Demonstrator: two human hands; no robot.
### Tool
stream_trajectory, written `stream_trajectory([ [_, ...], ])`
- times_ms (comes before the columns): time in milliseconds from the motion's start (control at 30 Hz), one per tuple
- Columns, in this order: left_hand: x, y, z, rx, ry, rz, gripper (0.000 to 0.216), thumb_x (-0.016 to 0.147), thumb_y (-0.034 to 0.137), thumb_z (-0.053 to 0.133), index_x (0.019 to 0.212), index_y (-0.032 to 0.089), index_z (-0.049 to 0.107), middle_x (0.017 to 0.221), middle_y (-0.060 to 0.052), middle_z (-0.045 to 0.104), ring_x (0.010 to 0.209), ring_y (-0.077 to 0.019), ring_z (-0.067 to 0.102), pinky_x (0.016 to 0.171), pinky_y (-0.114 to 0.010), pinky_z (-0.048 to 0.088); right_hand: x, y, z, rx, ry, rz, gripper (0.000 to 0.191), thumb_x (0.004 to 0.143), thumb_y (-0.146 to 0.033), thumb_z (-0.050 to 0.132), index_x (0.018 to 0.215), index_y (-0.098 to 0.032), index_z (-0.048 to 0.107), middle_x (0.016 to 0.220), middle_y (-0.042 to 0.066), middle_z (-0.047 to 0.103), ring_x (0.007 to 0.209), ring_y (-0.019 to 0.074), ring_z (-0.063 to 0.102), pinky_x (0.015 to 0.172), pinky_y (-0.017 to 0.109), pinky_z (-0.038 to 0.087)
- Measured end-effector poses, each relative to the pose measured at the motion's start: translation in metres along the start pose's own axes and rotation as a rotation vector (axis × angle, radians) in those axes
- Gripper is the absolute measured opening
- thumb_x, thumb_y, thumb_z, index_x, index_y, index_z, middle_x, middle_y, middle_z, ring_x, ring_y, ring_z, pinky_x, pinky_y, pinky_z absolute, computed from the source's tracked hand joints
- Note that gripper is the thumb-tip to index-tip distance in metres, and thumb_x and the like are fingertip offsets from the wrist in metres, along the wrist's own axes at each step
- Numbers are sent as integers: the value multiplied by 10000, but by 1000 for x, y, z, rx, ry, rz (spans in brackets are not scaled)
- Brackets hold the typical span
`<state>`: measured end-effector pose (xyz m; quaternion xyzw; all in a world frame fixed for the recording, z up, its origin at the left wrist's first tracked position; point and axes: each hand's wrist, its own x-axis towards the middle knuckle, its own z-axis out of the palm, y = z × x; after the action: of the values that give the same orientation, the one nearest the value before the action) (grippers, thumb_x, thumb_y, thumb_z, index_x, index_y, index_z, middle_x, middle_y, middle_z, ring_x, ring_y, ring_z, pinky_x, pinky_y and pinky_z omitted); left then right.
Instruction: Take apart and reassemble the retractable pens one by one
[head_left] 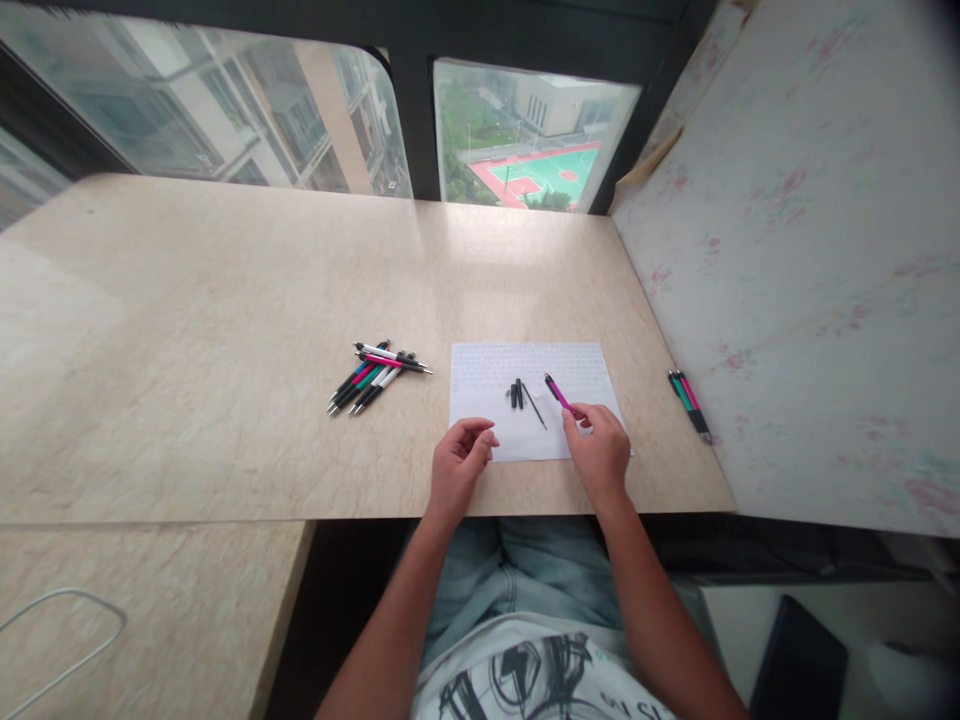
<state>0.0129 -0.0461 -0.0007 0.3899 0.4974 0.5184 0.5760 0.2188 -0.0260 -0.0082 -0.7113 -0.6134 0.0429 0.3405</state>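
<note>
My right hand (pixel 602 450) pinches the lower end of a purple pen barrel (pixel 559 393), which leans up and left above a sheet of paper with handwriting (pixel 525 447). Loosely curled, my left hand (pixel 459 462) rests at the paper's left edge, with a small gap between thumb and fingers and nothing visible in it. Between the hands, on the paper, lie a thin dark pen refill (pixel 534 406) and short black pen parts (pixel 517 394). A tiny piece beside them is too small to make out.
Left of the paper, several click pens (pixel 375 375) lie in a crossed pile. More pens (pixel 688 404) lie by the papered wall (pixel 810 280) on the right. Windows border the far side of the marbled tabletop (pixel 225 300). A white cable (pixel 112 610) lies at lower left.
</note>
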Motion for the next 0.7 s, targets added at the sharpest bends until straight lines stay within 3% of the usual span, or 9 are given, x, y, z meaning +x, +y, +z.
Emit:
stream_trajectory([
  [433, 1, -2, -1, 49, -6, 16, 236, 828, 361, 649, 971, 174, 638, 772, -26, 650, 614, -105, 536, 526, -216, 409, -7, -2, 6, -63, -44, 28, 195, 869, -327, 581, 926, -178, 691, 843, 71, 671, 779, 220, 581, 693, 319, 412],
  [600, 1, -4, -1, 95, -15, 39, 230, 844, 360, 629, 989, 181, 635, 777, -22, 651, 620, -109, 542, 551, -225, 427, -7, -5, 3, 159, 3, 82, 242, 919, -335, 496, 921, -163, 666, 800, 53, 671, 674, 180, 569, 656, 300, 421],
  [700, 0, -2, 0, 169, -33, 80, 203, 873, 371, 589, 908, 177, 638, 764, -27, 655, 621, -114, 547, 569, -234, 433, -10, -10, -2, 350, -56, 124, 281, 938, -354, 466, 830, -175, 654, 721, 26, 651, 646, 167, 576, 626, 278, 425],
])
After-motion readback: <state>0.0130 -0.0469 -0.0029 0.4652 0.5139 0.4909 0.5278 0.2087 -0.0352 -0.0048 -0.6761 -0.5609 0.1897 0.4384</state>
